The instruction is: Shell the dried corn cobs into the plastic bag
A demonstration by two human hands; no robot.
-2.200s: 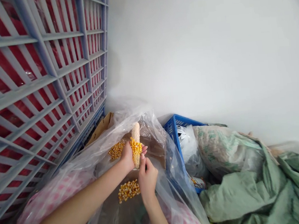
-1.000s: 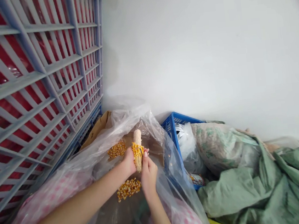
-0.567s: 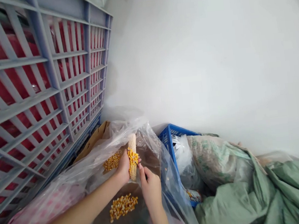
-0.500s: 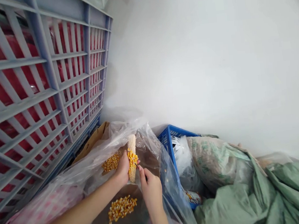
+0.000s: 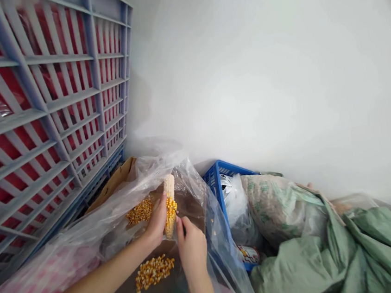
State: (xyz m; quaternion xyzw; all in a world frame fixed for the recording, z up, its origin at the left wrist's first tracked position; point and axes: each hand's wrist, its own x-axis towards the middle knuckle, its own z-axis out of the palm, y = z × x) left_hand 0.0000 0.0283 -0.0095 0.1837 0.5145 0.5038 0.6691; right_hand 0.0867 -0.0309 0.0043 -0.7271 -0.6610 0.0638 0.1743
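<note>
Cob (image 5: 169, 208) is held over the plastic (image 5: 223, 248), near 2 kernel piles (image 5: 154, 271).
Left hand (image 5: 157, 222) clamps the cob; right hand (image 5: 192, 242) pinches a dark tool (image 5: 184, 230) beside it. Left fingertips showing past the cob 0.5 s ago are hidden.

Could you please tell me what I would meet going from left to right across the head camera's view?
Slatted crate, left hand, corn cob, right hand, blue basket, sack with green print.
</note>
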